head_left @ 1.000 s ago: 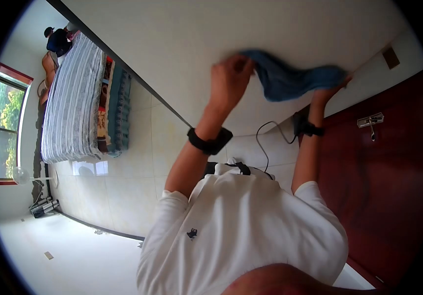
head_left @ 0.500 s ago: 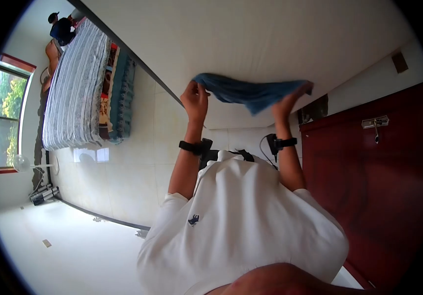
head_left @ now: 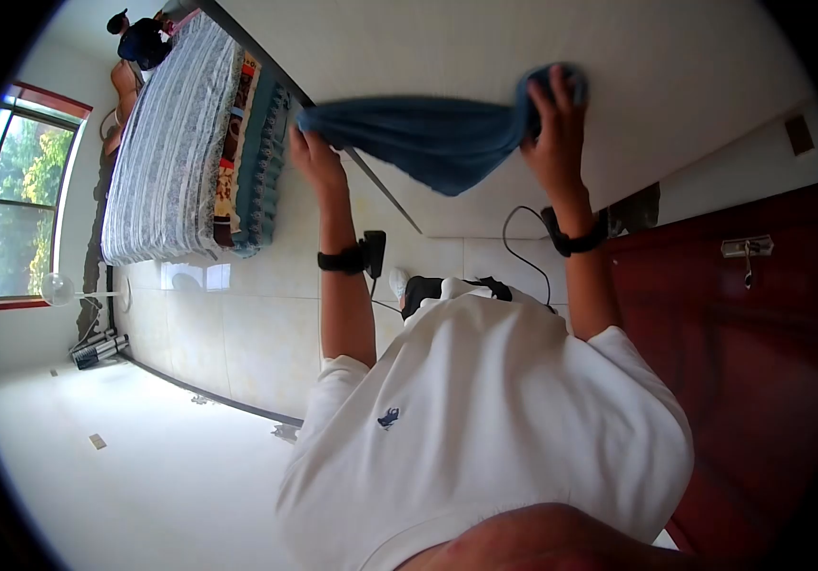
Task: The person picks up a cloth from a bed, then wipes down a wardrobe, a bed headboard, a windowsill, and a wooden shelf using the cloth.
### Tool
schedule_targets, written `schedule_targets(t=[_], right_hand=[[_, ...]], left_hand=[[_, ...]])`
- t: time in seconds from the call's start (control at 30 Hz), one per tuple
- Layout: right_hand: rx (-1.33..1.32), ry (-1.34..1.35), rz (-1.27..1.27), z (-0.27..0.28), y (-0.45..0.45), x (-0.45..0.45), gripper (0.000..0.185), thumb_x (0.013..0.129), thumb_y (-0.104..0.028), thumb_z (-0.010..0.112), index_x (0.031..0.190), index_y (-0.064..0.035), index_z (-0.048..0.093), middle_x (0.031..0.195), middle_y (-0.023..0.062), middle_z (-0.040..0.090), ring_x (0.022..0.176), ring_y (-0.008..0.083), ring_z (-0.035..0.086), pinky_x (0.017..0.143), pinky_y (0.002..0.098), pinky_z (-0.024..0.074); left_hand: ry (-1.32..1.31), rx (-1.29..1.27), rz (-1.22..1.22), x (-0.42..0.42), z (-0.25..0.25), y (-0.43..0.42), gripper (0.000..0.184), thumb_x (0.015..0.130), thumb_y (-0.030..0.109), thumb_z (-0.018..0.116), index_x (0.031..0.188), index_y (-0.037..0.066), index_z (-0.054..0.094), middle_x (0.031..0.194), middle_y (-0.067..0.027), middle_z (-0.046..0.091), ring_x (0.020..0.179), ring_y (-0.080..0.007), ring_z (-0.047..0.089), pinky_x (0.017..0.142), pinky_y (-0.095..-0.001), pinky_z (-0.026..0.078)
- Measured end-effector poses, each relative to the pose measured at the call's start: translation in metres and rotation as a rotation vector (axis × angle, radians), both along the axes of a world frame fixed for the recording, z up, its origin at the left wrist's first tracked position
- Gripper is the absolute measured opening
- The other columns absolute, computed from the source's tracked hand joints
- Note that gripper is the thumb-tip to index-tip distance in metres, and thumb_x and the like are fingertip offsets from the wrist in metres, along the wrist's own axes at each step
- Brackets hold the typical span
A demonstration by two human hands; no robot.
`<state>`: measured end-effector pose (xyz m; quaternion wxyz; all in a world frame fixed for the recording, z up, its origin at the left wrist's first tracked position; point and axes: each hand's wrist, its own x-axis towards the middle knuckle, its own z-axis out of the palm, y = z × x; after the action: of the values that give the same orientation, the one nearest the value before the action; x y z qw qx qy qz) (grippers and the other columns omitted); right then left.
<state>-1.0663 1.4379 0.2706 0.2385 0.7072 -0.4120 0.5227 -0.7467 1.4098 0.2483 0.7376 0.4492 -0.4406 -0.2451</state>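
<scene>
Left hand (head_left: pixel 318 167): closed on one end of the blue cloth, fingers curled in, just past the dark edge strip (head_left: pixel 385 195). Right hand (head_left: pixel 556 143): holding the opposite end, cloth bunched beneath the extended fingers; whether it presses on the pale flat surface (head_left: pixel 685 105) behind, cannot tell.

Blue cloth (head_left: pixel 418 138): one, strung between both hands, upper side nearly straight, lower side dipping to a point nearer the right hand. Crosses the edge strip; larger share in front of the pale surface.

Latest change: hands wider apart than half a second ago, cloth drawn longer between them. Judged significance: the cloth is being opened out rather than gathered.

Differences from the earlier frame: left hand then inside the edge strip, now past it; right hand then lower on its end, now higher, fingers laid over the bunch. View also shifted, with the striped bed cover (head_left: pixel 166 162) sitting farther right.

Adjacent items: black wrist strap (head_left: pixel 342 260) on the left wrist; dark red door (head_left: pixel 723 390), at the right; another person (head_left: pixel 145 43), dark clothing, by the bed's far end.
</scene>
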Motion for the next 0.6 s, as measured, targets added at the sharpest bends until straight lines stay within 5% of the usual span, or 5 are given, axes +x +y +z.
schedule_targets(t=[0.1,0.33,0.43,0.5,0.6], right_hand=[[0.209,0.197,-0.023,-0.028,0.016,-0.008,0.076,0.074,0.001,0.068,0.141,-0.0168,0.037,0.15,0.012,0.029,0.128,0.0356,0.042,0.104,0.0543,0.0322],[0.224,0.092,-0.208,0.044,0.037,-0.009,0.073,0.07,0.0,0.066,0.138,-0.0103,0.043,0.15,0.0176,0.025,0.13,0.0356,0.04,0.105,0.0535,0.0319],[0.303,0.035,-0.253,0.08,0.036,-0.008,0.055,0.075,0.001,0.054,0.127,0.0133,0.039,0.14,0.0393,0.025,0.13,0.0528,0.026,0.104,0.0639,0.0194],[0.286,0.021,-0.249,0.087,0.031,-0.007,0.06,0.077,-0.01,0.062,0.129,0.0102,0.04,0.146,0.0384,0.013,0.136,0.0522,0.018,0.106,0.0646,0.0158],[0.225,0.287,-0.29,0.08,0.039,-0.006,0.069,0.07,-0.018,0.067,0.135,-0.0081,0.045,0.149,0.0168,0.03,0.129,0.0319,0.042,0.105,0.0472,0.0329]], left_hand=[[-0.103,0.124,0.175,0.004,-0.038,-0.009,0.032,0.098,0.022,0.05,0.074,0.001,0.045,0.062,0.0001,0.044,0.058,-0.0085,0.04,0.052,-0.0247,0.034],[-0.348,-0.475,0.236,-0.107,0.125,0.008,0.019,0.093,0.013,0.06,0.078,0.001,0.059,0.069,-0.0059,0.062,0.056,-0.0113,0.057,0.05,-0.0249,0.045],[-0.725,-0.674,0.139,-0.137,0.111,0.01,0.013,0.086,0.008,0.064,0.075,0.004,0.059,0.064,-0.0063,0.06,0.051,-0.0112,0.056,0.046,-0.0244,0.043],[-0.663,-0.673,-0.215,-0.172,0.087,0.036,0.013,0.083,0.007,0.064,0.073,0.005,0.057,0.061,-0.0075,0.058,0.047,-0.0105,0.054,0.045,-0.0239,0.041],[-0.258,-0.202,-0.596,-0.201,0.008,0.052,0.015,0.09,0.012,0.059,0.08,0.002,0.055,0.06,-0.0058,0.06,0.047,-0.0092,0.055,0.046,-0.024,0.044]])
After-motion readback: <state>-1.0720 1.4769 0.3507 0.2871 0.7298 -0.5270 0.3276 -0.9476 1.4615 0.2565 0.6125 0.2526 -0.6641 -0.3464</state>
